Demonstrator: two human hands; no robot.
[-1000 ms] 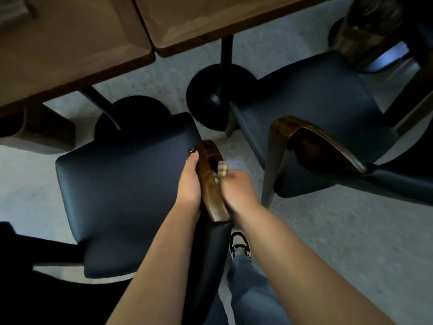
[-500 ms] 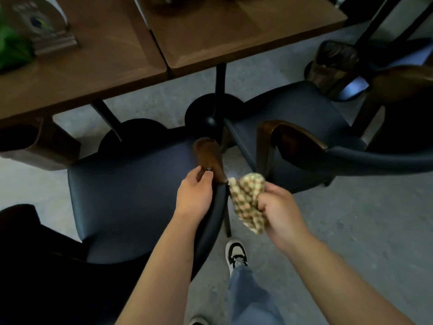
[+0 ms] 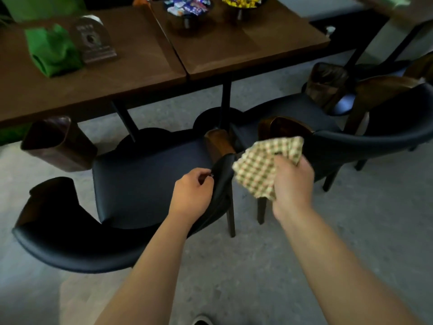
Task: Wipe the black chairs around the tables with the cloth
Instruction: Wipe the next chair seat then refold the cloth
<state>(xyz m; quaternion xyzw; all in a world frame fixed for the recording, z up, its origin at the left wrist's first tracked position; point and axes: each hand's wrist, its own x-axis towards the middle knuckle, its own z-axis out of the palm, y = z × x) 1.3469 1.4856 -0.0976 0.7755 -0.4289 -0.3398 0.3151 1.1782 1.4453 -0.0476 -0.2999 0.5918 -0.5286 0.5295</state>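
A black chair (image 3: 145, 184) with wooden armrests stands in front of me, its seat tucked towards the tables. My left hand (image 3: 192, 191) is at the right end of the chair's black backrest, fingers curled against its edge just below the wooden armrest tip (image 3: 218, 144). My right hand (image 3: 293, 184) grips a bunched green-and-cream checked cloth (image 3: 257, 170), held in the air in the gap between the two chairs, close to that backrest end. A second black chair (image 3: 293, 109) stands to the right, its curved backrest (image 3: 375, 137) reaching past my right hand.
Two brown wooden tables (image 3: 140, 66) (image 3: 246, 48) stand side by side beyond the chairs on black pedestal bases. On them lie a green cloth (image 3: 51, 50), a small stand-up sign (image 3: 93, 41) and two bowls of sweets (image 3: 187, 10). The grey floor (image 3: 234, 266) lies around me.
My view rose and pulled back. My right hand came off the armrest and lifted the cloth up and to the right. My left hand slid from the wooden armrest down to the backrest edge.
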